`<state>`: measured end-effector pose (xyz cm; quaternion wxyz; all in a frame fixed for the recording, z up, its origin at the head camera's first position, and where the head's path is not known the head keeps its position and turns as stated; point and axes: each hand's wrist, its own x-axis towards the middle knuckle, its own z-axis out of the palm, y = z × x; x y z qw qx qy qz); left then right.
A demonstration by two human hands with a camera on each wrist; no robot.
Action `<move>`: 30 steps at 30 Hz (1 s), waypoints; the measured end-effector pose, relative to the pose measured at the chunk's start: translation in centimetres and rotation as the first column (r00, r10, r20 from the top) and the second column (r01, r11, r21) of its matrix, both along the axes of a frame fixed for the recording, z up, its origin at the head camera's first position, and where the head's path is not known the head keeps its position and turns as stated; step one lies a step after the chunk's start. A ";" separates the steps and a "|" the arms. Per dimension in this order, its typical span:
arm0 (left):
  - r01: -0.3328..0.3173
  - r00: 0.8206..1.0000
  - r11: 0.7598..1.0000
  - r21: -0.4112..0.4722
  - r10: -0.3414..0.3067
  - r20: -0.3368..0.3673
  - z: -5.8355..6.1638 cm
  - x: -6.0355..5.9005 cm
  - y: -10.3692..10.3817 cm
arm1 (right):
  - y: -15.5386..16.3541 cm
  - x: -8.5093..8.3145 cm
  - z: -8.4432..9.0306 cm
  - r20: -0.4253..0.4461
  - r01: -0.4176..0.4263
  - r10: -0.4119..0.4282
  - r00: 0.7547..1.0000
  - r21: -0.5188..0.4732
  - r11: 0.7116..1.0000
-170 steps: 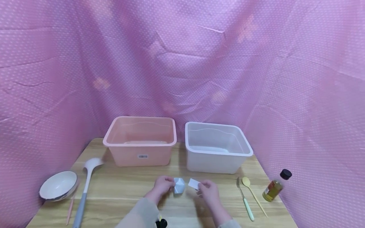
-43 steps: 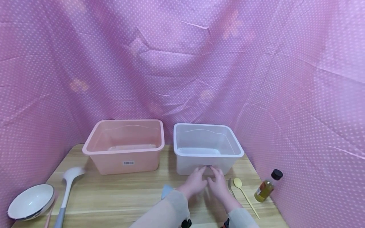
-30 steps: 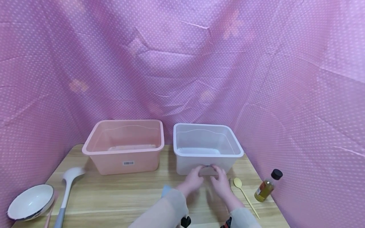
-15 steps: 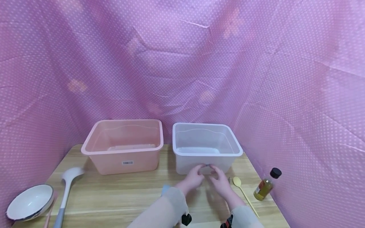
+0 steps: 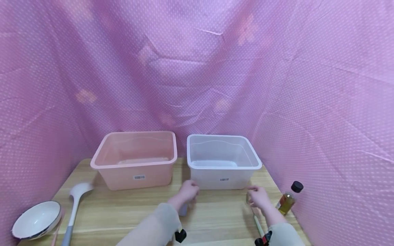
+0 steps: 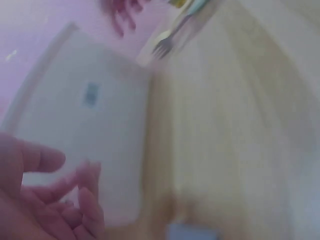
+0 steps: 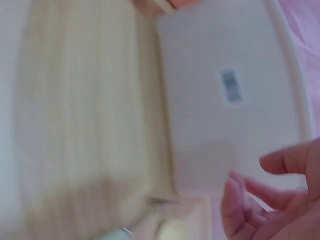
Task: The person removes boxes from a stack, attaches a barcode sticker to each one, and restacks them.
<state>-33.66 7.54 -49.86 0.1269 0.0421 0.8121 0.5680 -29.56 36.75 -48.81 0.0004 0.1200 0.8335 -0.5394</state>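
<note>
The white plastic bin (image 5: 223, 176) bears a small barcode label (image 5: 224, 179) on its front wall. Beside the bin's lower left corner hovers my left hand (image 5: 187, 191), fingers loosely bent around nothing, as the left wrist view shows. My right hand (image 5: 259, 197) is off the bin's right corner, thumb and fingers apart with nothing between them. Below it lies a fork with a mint green handle (image 5: 258, 224); its tines (image 6: 162, 47) show in the left wrist view. The hand mostly covers the yellow spoon (image 7: 172, 230) in the head view. A pale blue piece (image 5: 183, 209) lies partly hidden under my left wrist.
A pink bin (image 5: 135, 177) with its own barcode label stands at the back left. At the left lie a white ladle with a grey handle (image 5: 75, 208), a white bowl (image 5: 37, 220) and a thin pink stick (image 5: 56, 232). An oil bottle (image 5: 286, 201) stands far right.
Earlier my right hand held a small white piece near the blue one; then both hands were at the white bin's label. Now they have drawn apart, left and right, uncovering the label.
</note>
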 end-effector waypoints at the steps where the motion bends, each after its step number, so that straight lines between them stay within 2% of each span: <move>1: -0.037 0.999 0.999 0.014 0.037 0.011 0.4 -0.2 -0.5 | 0.7 -0.1 0.5 -0.004 0.037 -0.037 0.999 -0.013 0.999; 5: -0.160 0.987 0.984 0.077 0.159 0.013 2.2 -1.1 -1.9 | 2.8 -0.9 2.5 -0.056 0.152 -0.156 0.986 -0.079 0.985; 7: -0.201 0.979 0.974 0.101 0.201 0.010 3.0 -1.6 -2.1 | 3.5 -1.5 3.3 -0.075 0.189 -0.198 0.977 -0.107 0.976; 10: -0.242 0.970 0.963 0.118 0.245 -0.013 3.9 -2.2 -1.9 | 4.0 -2.6 4.2 -0.088 0.187 -0.201 0.976 -0.151 0.971; 14: -0.237 0.969 0.963 0.129 0.245 -0.044 4.4 -2.5 -1.1 | 4.1 -3.9 4.8 -0.054 0.165 -0.179 0.982 -0.203 0.965; 19: -0.202 0.972 0.970 0.135 0.216 -0.094 4.8 -2.3 -0.3 | 4.3 -4.4 5.0 -0.014 0.188 -0.202 0.979 -0.315 0.930; 23: -0.203 0.967 0.979 0.000 0.200 -0.155 5.3 -1.7 -0.4 | 4.6 -3.8 5.0 -0.013 0.208 -0.229 0.973 -0.372 0.904; 26: -0.206 0.961 0.977 -0.049 0.193 -0.199 6.0 -1.1 -0.6 | 4.7 -3.1 5.7 -0.010 0.212 -0.235 0.972 -0.390 0.896; 28: -0.206 0.956 0.979 -0.011 0.198 -0.214 6.7 -0.7 -0.7 | 4.7 -2.7 6.6 -0.014 0.207 -0.232 0.973 -0.406 0.890; 30: -0.199 0.953 0.978 0.066 0.209 -0.221 7.7 -0.5 -0.9 | 4.6 -2.4 7.9 -0.021 0.199 -0.229 0.973 -0.427 0.882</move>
